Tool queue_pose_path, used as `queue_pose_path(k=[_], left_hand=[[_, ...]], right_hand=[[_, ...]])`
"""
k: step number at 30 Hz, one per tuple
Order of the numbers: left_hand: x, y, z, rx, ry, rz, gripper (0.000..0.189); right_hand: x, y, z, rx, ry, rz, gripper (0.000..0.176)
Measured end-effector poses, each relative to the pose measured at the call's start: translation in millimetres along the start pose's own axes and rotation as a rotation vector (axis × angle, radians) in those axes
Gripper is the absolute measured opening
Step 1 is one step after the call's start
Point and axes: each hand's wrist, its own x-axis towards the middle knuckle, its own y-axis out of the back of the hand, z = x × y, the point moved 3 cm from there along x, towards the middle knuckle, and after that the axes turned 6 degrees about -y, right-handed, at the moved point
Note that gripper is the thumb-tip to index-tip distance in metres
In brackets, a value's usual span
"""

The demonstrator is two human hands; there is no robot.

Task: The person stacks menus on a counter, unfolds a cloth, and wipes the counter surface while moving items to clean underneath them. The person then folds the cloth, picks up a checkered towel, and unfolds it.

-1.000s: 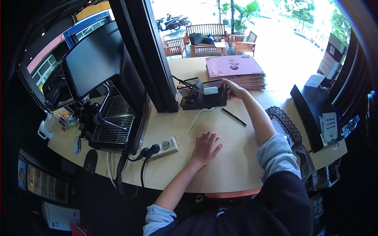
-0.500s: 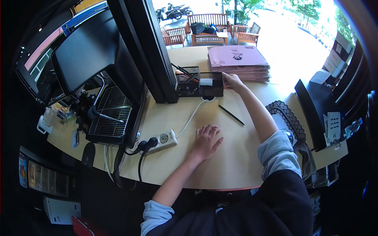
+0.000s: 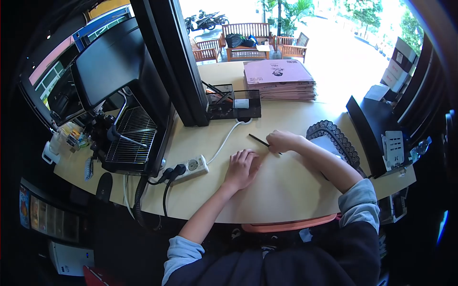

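My right hand point(image 3: 282, 142) is closed round the middle of a thin black pen point(image 3: 258, 139) lying low over the light wooden table point(image 3: 281, 190); both of the pen's ends show beside the fingers. My left hand point(image 3: 242, 168) rests on the table to the left, fingers apart, holding nothing. Beyond the hands stands a black mesh organizer point(image 3: 248, 108) with several pens and a small white item in it. A white power strip point(image 3: 192, 165) with black plugs lies to the left of my left hand.
A stack of pink menus point(image 3: 279, 72) is at the back. On the left stand a dark pillar point(image 3: 179, 62) and a coffee machine point(image 3: 136, 119). Black lace cloth point(image 3: 344, 143) lies right of my right hand, near a black panel point(image 3: 369, 128).
My right hand has left the organizer's right side, moved down towards me and closed on the pen. My left hand has barely moved. The view has shifted slightly.
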Motion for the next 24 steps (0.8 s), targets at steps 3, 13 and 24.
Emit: queue_pose_path(k=[3,13,24], left_hand=[[-1,0,-1,-0.035,0.011,-0.005,0.032],[2,2,0,-0.073,0.053,-0.028,0.032],[1,2,-3,-0.152,0.068,-0.006,0.037]], right_hand=[[12,23,2,-0.035,-0.023,-0.030,0.022],[115,176,-43,0.285,0.051,0.881,0.008],[219,149,-77,0.190,-0.229,0.546,0.020]])
